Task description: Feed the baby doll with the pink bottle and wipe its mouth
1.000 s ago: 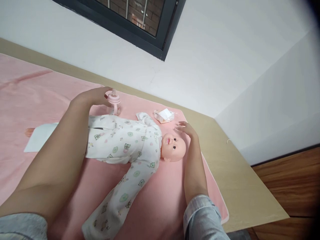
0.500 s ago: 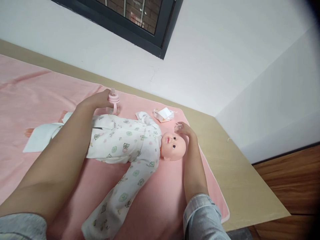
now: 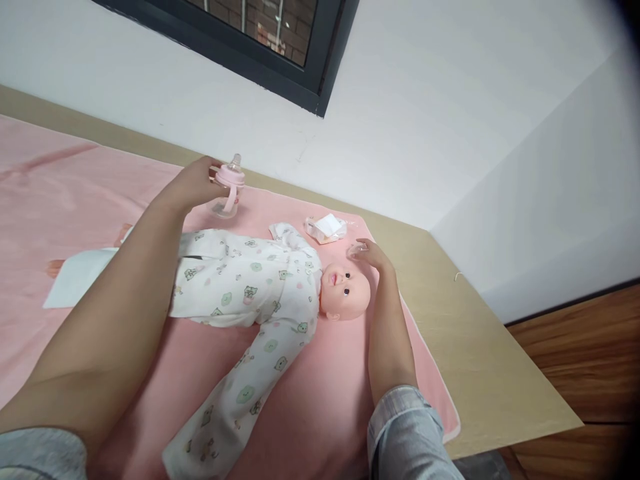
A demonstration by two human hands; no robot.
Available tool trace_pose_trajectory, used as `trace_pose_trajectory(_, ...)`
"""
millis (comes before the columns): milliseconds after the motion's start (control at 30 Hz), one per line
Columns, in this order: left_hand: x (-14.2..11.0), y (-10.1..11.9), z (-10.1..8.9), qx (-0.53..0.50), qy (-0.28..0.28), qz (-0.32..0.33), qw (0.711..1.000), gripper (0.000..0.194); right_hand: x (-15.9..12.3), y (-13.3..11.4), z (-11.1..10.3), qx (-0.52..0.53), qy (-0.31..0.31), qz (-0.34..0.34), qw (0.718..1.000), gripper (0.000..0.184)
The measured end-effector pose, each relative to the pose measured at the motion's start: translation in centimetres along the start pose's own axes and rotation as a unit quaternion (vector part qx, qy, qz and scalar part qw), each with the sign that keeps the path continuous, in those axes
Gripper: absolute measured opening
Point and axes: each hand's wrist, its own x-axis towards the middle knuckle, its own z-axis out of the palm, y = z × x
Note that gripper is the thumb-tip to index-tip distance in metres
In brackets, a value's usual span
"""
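My left hand (image 3: 201,181) is closed around a baby bottle (image 3: 231,179) with a pink collar, a pink handle and a clear teat pointing up. The bottle is tilted slightly and looks raised above the blanket. Beside the top of the doll's head, my right hand (image 3: 376,256) grips a small clear cap (image 3: 356,250). The baby doll (image 3: 349,293) lies on its back, face up, in a white printed top (image 3: 250,280). One long sleeve stretches toward me. My left forearm hides part of the doll's lower body.
A pink blanket (image 3: 320,393) covers much of the wooden tabletop (image 3: 465,353). A clear packet with a white square on it (image 3: 327,227) lies beyond the doll's head. White cloth (image 3: 75,277) is around the doll's legs. A wall with a dark-framed window (image 3: 320,93) borders the far side.
My left hand has raised the bottle and tilted it a little to the right. My right hand stays near the doll's head with the clear cap.
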Motion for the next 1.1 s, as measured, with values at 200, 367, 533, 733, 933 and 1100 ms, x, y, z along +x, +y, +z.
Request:
trace_pose_trajectory(200, -1.9, 4.7, 0.6, -0.005, -0.007, 0.070, 0.998, 0.071, -0.7, -2.9, -1.0, 0.053, 0.027, -0.103, 0.993, 0.057)
trace_pose_trajectory(367, -3.2, 7.7, 3.3, 0.025, -0.055, 0.152, 0.987, 0.057, -3.3, -7.3, -1.3, 0.147, 0.024, -0.265, 0.953, 0.057)
trace_pose_trajectory(533, -5.6, 10.1, 6.4, 0.087, -0.115, 0.208, 0.968, 0.046, -6.8, -11.2, -0.1, 0.159, 0.014, -0.359, 0.920, 0.071)
trace_pose_trajectory(733, -7.3, 11.3, 7.2, 0.101, -0.110, 0.249, 0.957, 0.043, -8.1, -12.5, 2.1, 0.120, -0.009, -0.378, 0.918, 0.072)
trace_pose_trajectory(933, -8.0, 12.0, 6.8, 0.102, -0.084, 0.245, 0.960, 0.057, -8.8, -13.1, 3.3, 0.097, -0.007, -0.391, 0.915, 0.072)
trace_pose_trajectory(1100, -8.8, 12.9, 6.7, 0.084, -0.068, 0.235, 0.966, 0.069, -9.7, -13.6, 3.5, 0.095, -0.009, -0.415, 0.905, 0.085)
